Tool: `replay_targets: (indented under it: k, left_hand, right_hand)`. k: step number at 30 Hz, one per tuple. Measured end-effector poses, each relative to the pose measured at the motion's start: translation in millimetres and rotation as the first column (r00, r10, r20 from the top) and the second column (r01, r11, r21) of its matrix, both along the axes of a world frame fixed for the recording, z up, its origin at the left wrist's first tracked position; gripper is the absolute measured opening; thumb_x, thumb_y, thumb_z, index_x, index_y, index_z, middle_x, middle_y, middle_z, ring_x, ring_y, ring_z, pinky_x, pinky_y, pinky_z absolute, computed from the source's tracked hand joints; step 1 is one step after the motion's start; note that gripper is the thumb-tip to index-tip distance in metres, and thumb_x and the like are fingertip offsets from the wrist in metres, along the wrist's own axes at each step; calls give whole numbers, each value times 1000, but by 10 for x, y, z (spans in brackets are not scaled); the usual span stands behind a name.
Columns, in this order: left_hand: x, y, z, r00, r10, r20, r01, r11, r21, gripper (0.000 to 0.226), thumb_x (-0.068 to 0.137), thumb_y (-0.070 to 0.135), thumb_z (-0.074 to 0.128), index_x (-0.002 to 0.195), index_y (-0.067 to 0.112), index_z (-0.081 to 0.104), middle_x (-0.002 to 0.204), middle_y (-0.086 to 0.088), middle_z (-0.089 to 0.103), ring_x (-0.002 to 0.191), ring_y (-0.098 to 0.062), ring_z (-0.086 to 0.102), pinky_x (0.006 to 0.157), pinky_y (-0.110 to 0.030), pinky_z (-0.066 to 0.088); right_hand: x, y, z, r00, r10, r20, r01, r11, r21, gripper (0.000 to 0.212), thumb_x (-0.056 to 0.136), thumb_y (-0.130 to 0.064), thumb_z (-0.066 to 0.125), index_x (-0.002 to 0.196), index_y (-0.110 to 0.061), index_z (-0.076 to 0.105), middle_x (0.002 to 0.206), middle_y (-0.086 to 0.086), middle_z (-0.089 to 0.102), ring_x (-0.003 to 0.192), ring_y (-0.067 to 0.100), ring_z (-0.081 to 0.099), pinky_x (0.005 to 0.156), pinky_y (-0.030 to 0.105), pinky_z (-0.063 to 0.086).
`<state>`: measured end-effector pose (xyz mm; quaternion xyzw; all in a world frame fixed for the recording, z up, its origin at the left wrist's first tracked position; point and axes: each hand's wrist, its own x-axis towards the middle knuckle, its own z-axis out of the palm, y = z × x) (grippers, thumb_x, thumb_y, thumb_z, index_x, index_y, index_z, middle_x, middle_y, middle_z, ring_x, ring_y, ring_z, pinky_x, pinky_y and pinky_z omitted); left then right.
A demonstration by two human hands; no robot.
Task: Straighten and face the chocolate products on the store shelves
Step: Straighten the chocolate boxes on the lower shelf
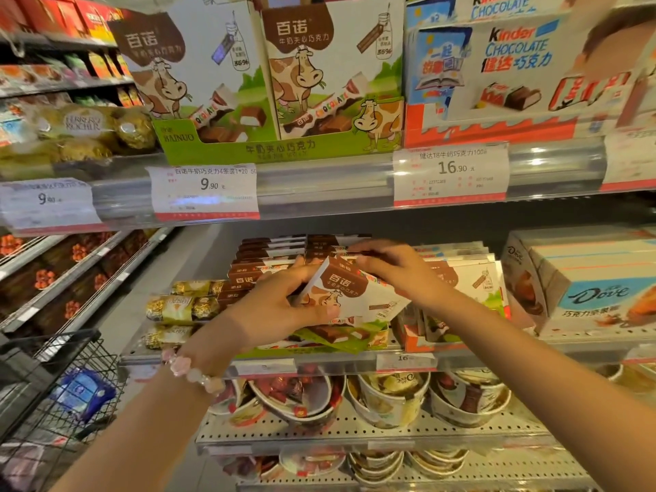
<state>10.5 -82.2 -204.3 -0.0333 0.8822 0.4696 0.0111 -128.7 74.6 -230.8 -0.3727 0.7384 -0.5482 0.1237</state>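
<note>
1. The left hand (273,307) is gripping a cow-print chocolate box (351,296) by its left end, thumb curled over the front
2. The right hand (394,275) is lying with bent fingers on the box's top edge, at one o'clock from the left hand
3. The box is sitting tilted at frame centre, before the stacked boxes (273,257) on the middle shelf (319,360)
4. A Dove carton (589,292) is standing at three o'clock

Two large cow-printed display boxes (269,76) up top; four price tags (204,191) along that shelf edge; one shopping cart (53,395); two hands (273,307), one tilted chocolate box (349,296) between them.
</note>
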Motion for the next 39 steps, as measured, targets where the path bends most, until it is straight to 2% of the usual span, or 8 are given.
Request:
replay_targets:
  k: [3, 6, 10, 14, 19, 26, 30, 39]
  left_hand:
    - [22, 9, -12, 997, 75, -31, -73, 995, 64, 35, 79, 24, 69, 111, 32, 58, 117, 10, 64, 116, -7, 56, 99, -35, 47]
    - [45, 25, -5, 988, 127, -84, -113, 982, 150, 29, 77, 19, 70, 98, 35, 59, 98, 16, 70, 94, 0, 65, 82, -19, 53]
    - [58, 44, -22, 972, 189, -137, -152, 959, 240, 28, 70, 24, 71, 94, 35, 59, 88, 22, 70, 87, 6, 64, 70, -9, 50]
    - [29, 75, -41, 961, 205, -183, -153, 953, 263, 32, 62, 32, 70, 93, 35, 60, 88, 24, 70, 87, 8, 64, 68, -8, 49]
    - [7, -16, -70, 971, 126, -204, -163, 971, -176, 71, 47, 62, 73, 112, 48, 48, 107, 38, 54, 101, 15, 50, 79, -4, 38]
    - [-59, -64, -284, 986, 33, -165, -150, 615, -774, 120, 49, 92, 41, 148, 35, 4, 156, 15, 5, 143, -7, 4, 114, -34, 5]
    - [-107, -40, -326, 984, 22, -174, -159, 533, -831, 112, 60, 87, 45, 148, 33, 1, 157, 14, 1, 144, -10, 0, 114, -37, 6]
    - [-86, -58, -212, 997, -3, -76, -53, 684, -728, 73, 64, 79, 54, 124, 43, 38, 157, 12, 4, 144, -12, -2, 114, -47, 4]
  right_hand:
    - [90, 195, -35, 998, -48, 51, 59, 965, -255, 22, 95, -41, 41, 107, -40, 60, 110, -19, 59, 99, -17, 54, 80, 6, 45]
    - [163, 390, 5, 992, 127, 7, -119, 945, -306, 40, 80, -57, 54, 117, -41, 59, 122, -12, 61, 118, 7, 54, 95, 28, 47]
    - [304, 383, 60, 974, 162, -159, -187, 970, -158, 54, 72, -30, 77, 116, -48, 51, 112, -29, 59, 110, -1, 56, 74, 15, 53]
    - [326, 354, 102, 985, 145, -98, -163, 966, -201, 51, 75, -12, 73, 111, -41, 51, 105, -26, 62, 107, -4, 57, 71, 14, 52]
    - [203, 505, 236, 988, 156, 2, -151, 962, -228, 55, 58, -41, 76, 107, -49, 52, 107, -14, 67, 104, 8, 63, 75, 26, 57]
    - [-113, 753, 352, 992, -12, 124, 51, 946, -321, 35, 66, -1, 68, 99, -10, 59, 80, -7, 74, 75, 6, 69, 61, 14, 52]
    - [-172, 809, 398, 986, -118, 119, 150, 937, -315, 23, 74, 5, 65, 90, -11, 64, 76, -6, 73, 70, 6, 69, 60, 14, 53]
    - [-291, 613, 437, 991, -96, 98, 115, 970, -215, 34, 71, -3, 70, 89, -30, 63, 79, -21, 71, 78, -5, 66, 64, 11, 52]
